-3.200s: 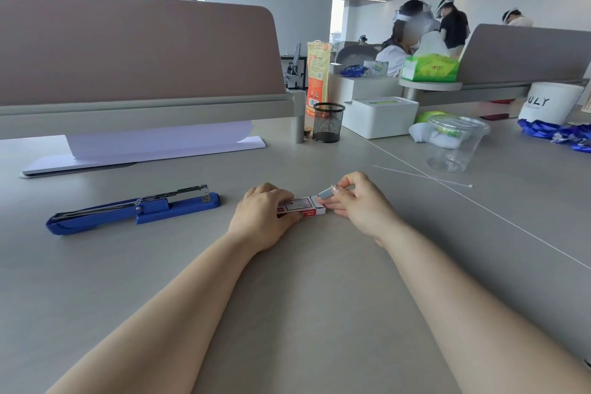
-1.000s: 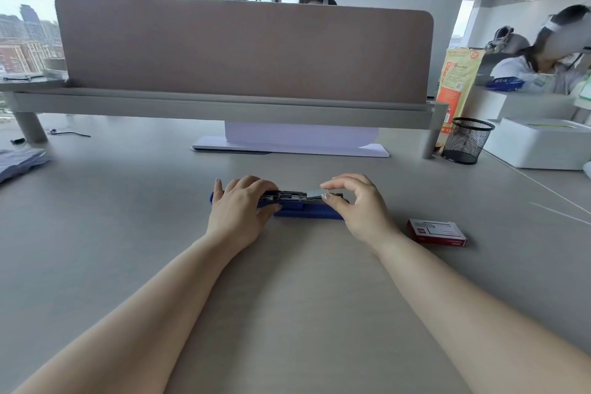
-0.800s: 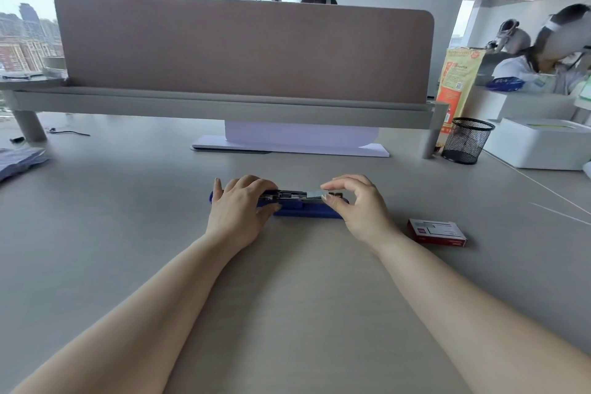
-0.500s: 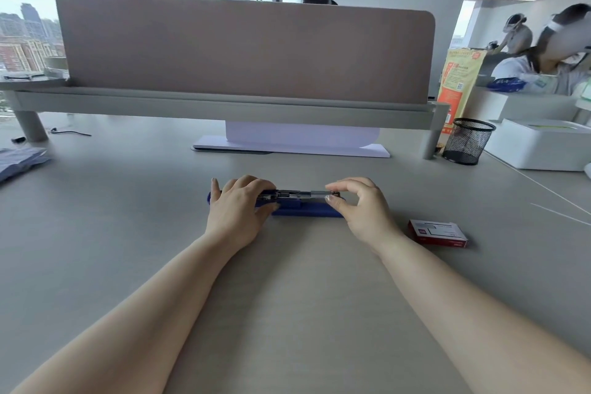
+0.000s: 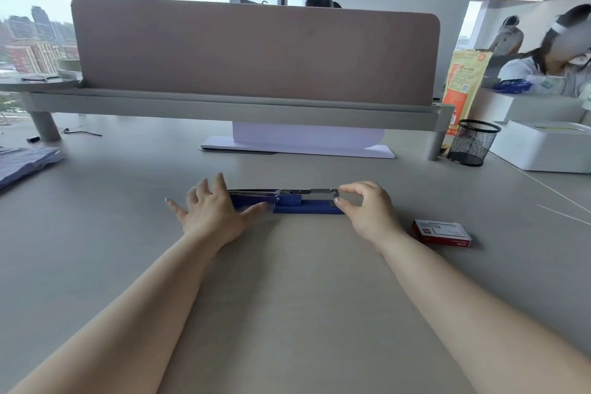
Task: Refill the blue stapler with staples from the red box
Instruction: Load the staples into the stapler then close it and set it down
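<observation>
The long blue stapler (image 5: 297,203) lies flat on the grey desk (image 5: 287,297) in front of me, its metal staple channel showing along the top. My left hand (image 5: 212,211) hovers over the stapler's left end with fingers spread, the thumb touching the blue body. My right hand (image 5: 367,211) pinches the stapler's right end, index finger on the metal tip and thumb at the blue base. The red box (image 5: 443,232) sits closed on the desk, just right of my right wrist.
A beige divider panel (image 5: 256,51) on a grey shelf crosses the back. White paper (image 5: 300,145) lies under it. A black mesh cup (image 5: 473,142), a white box (image 5: 543,147) and an orange bag (image 5: 463,83) stand at back right. Folded blue cloth (image 5: 25,163) lies at left.
My left hand has let go of the stapler's left end and spread its fingers. My right hand has shifted slightly right along the stapler's tip. Earlier both hands held the red box.
</observation>
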A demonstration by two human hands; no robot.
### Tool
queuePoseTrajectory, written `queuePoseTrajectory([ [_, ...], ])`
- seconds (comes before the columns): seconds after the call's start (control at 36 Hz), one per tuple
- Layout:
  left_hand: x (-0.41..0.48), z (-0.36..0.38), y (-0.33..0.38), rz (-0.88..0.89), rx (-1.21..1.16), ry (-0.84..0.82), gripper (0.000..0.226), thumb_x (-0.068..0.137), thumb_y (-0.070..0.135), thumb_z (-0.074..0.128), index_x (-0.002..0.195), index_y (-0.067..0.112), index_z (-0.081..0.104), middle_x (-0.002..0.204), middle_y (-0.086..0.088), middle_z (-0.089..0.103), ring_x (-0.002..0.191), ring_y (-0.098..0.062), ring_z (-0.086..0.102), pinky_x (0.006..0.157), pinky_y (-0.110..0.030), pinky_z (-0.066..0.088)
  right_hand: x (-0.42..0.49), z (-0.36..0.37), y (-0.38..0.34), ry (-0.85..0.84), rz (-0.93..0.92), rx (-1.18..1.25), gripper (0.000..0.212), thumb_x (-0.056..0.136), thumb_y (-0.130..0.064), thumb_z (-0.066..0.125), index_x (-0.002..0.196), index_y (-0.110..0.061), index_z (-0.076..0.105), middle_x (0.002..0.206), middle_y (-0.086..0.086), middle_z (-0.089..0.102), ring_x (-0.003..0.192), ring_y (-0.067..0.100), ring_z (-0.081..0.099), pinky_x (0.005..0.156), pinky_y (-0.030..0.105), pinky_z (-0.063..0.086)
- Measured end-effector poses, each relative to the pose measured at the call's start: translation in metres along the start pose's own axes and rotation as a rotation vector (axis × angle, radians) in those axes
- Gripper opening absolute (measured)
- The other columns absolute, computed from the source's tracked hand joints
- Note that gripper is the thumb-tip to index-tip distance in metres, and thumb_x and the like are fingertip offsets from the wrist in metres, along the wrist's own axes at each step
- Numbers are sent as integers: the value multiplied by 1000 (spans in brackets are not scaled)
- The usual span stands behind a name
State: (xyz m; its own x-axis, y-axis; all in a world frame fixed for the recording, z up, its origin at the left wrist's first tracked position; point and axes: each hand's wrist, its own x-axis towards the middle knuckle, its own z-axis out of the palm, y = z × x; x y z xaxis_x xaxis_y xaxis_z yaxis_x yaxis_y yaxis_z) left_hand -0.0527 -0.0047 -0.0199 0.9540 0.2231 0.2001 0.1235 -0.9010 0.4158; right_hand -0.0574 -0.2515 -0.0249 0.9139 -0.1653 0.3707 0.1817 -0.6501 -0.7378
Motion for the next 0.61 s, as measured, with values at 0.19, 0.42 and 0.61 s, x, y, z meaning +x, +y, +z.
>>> queuePoseTrajectory([
  [0.19, -10, -3, 6, -56, 26, -63, 113, 62, 86, 38, 145, 15, 7, 147, -11, 37, 140, -30, 23, 114, -59, -6, -4, 0, 0, 8, -19, -107, 27, 79, -23, 68, 105, -17, 69, 124, 3, 59, 119, 26, 50, 102, 42, 40],
  [0.42, -11, -11, 14, 123, -489, 144, 95, 77, 45, 66, 146, 21, 6, 153, -3, 25, 141, -24, 19, 115, -37, 18, -11, -4, -6, -37, -11, -141, 33, 81, -20, 64, 114, -18, 65, 131, 2, 55, 124, 26, 43, 106, 40, 35],
  [0.61, -26, -24, 51, 403, -828, 106, 94, 87, 6, 56, 142, 43, -10, 156, 13, -20, 133, 13, -1, 99, -17, 25, -18, -16, -8, -73, 8, -192, 43, 81, -25, 64, 123, -20, 56, 138, 0, 48, 130, 23, 36, 106, 31, 30],
])
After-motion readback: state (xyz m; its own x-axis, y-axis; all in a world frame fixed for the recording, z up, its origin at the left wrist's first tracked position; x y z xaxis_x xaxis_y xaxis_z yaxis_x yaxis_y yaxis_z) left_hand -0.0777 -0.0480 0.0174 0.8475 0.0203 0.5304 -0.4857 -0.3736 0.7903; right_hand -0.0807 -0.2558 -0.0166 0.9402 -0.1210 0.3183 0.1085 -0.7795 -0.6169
